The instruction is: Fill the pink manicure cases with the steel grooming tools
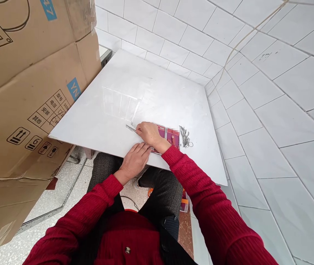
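A small red case (172, 137) with a pale frame lies unfolded on the white board, its left part mostly covered by my hands. My right hand (149, 132) is over that left part, fingers closed together and pointing down. At its fingertips is a slim metal tool (131, 128); whether the fingers grip it is hidden. My left hand (136, 159) lies on the board's near edge, fingers stretched out, their tips touching the case's near-left edge. Right of the case sits a pile of small metal tools (185, 137), one with a ring-shaped handle.
The white board (168, 88) spans above my knees. A large cardboard box (43, 92) stands close along its left side. Tiled walls (256, 95) border the back and right, with a thin cable (239, 42) running down them. An orange-and-clear container (184, 202) is below the board.
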